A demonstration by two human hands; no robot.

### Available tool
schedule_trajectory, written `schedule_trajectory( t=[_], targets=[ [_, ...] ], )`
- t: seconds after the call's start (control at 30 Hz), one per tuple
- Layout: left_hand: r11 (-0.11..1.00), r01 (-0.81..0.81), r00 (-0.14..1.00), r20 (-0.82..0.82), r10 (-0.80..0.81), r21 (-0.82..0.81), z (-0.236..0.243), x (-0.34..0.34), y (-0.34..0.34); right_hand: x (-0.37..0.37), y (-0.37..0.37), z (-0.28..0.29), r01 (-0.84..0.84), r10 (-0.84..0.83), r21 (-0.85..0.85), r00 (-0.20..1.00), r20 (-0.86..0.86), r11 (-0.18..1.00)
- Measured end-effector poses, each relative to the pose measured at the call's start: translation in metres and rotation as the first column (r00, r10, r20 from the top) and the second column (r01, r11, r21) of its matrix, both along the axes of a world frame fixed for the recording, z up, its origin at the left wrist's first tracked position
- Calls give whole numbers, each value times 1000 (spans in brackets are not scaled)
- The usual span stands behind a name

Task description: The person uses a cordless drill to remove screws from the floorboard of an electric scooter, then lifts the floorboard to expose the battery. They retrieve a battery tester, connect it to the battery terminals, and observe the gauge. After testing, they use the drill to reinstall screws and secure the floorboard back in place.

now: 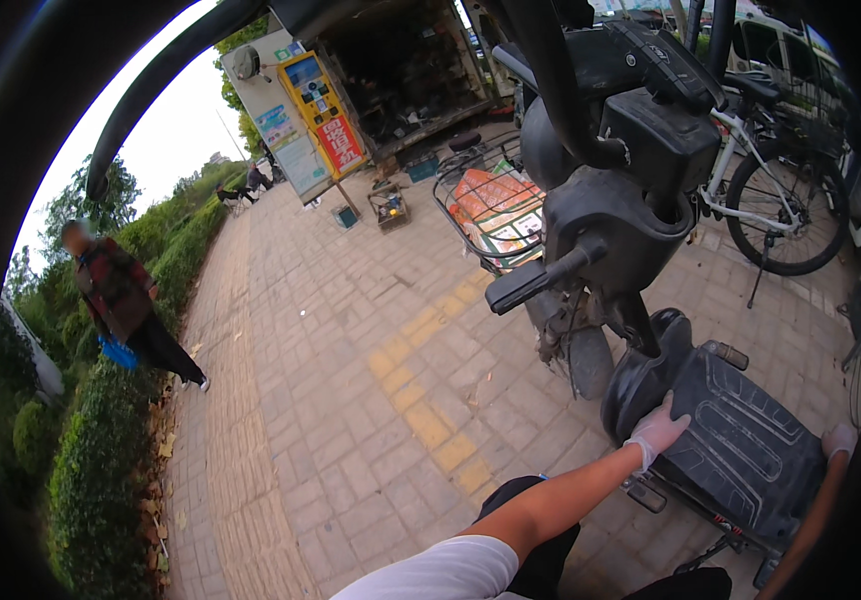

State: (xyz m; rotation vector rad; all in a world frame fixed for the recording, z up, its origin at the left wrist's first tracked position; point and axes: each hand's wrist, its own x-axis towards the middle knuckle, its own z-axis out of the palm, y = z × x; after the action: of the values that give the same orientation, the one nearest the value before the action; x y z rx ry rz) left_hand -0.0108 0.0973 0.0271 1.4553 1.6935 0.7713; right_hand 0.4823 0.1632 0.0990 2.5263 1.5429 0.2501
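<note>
A black ribbed plastic footboard point(741, 440) belongs to a dark electric scooter point(611, 230) standing in front of me on the right. My left hand point(659, 430), in a thin pale glove, grips the footboard's left edge, thumb and forefinger showing on top. At its opposite edge is my right hand point(839, 440), also gloved; its fingers are too dim and small to make out. A fold-out foot peg point(646, 494) sticks out below the left side. Above the front wheel point(589, 362), the scooter's wire basket point(496, 205) holds a red and white printed package.
Behind the scooter a white bicycle point(771, 200) leans on its stand. Farther off are an open-sided van point(401, 70), a yellow and red sign board point(323, 115) and a tool crate point(389, 206). A person point(116, 290) stands by the hedge point(101, 480) at left.
</note>
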Motion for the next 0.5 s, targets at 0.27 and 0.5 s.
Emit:
schedule_trajectory(
  t=[0.27, 0.5],
  targets=[
    [999, 23, 1000, -8, -23, -37, 8, -1, 0, 27, 14, -31, -70, 75, 65, 995, -62, 995],
    [999, 8, 1000, -5, -8, -41, 4, -1, 0, 26, 13, -33, -102, 103, 75, 995, -16, 992]
  ],
)
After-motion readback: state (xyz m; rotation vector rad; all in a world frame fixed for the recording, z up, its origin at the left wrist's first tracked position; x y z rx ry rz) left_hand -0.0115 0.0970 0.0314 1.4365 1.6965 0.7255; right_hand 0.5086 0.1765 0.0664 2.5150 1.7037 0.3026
